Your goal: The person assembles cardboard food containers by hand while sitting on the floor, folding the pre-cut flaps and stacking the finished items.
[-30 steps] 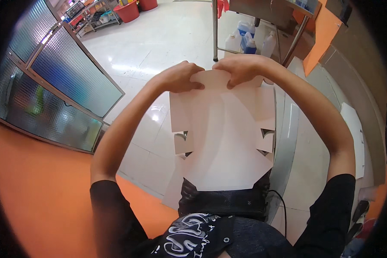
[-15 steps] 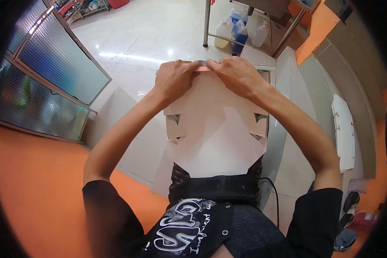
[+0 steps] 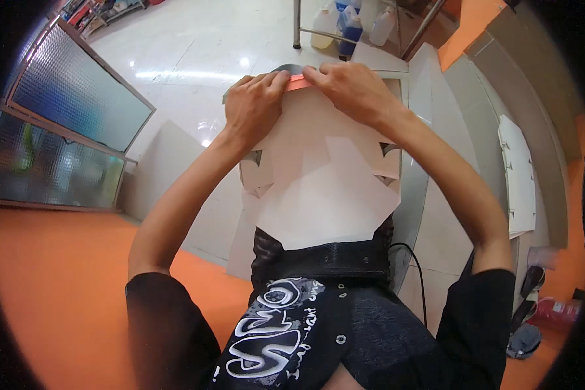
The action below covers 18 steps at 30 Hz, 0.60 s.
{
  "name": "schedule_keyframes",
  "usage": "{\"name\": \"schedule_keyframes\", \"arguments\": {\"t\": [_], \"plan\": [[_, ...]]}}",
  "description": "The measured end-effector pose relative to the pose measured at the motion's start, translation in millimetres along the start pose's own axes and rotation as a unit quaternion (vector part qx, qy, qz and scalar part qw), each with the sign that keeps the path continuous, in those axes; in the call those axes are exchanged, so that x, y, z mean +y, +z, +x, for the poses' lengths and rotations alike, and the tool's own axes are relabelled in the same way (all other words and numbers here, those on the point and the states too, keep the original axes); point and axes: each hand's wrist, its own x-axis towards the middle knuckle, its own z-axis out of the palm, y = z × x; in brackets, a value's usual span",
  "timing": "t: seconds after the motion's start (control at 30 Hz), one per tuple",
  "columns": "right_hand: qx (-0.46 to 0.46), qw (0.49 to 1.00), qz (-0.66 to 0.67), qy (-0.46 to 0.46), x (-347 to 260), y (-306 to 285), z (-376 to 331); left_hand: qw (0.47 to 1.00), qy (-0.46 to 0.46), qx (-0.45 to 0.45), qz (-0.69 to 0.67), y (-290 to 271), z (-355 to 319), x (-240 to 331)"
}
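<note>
A white cardboard box blank (image 3: pixel 328 188) with cut corners and slotted side tabs lies over my lap. Along its far edge runs a folded pink-orange strip (image 3: pixel 297 83). My left hand (image 3: pixel 257 107) grips that edge at the left end of the strip, fingers closed and curled over it. At the right end, my right hand (image 3: pixel 354 91) pinches the same edge, thumb and fingers closed. The two hands are a short gap apart, with the strip showing between them. Just beyond it a dark grey rounded thing (image 3: pixel 287 67) is partly hidden.
More white cardboard blanks (image 3: pixel 519 175) lean at the right. A metal-framed glass panel (image 3: pixel 78 91) stands at the left. Plastic jugs (image 3: pixel 351 32) of liquid sit under a metal-legged table (image 3: pixel 297 26) ahead. A black cable (image 3: pixel 417 260) runs beside my right thigh.
The view has tilted slightly, so my hands and the cardboard sit higher in it. More of the pink-orange strip and the dark rounded thing shows between my hands, which are slightly farther apart.
</note>
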Motion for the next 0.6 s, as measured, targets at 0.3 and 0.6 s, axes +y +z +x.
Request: {"name": "schedule_keyframes", "arguments": {"t": [0.3, 0.6], "plan": [[0.313, 0.937, -0.002, 0.156, 16, -32, -50, 0.981, -0.087, -0.157, -0.073, -24, 23, -10], [0.251, 0.694, 0.567, 0.366, 43, 36, -90, 0.982, -0.078, -0.154, -0.077, -27, 30, -7]]}}
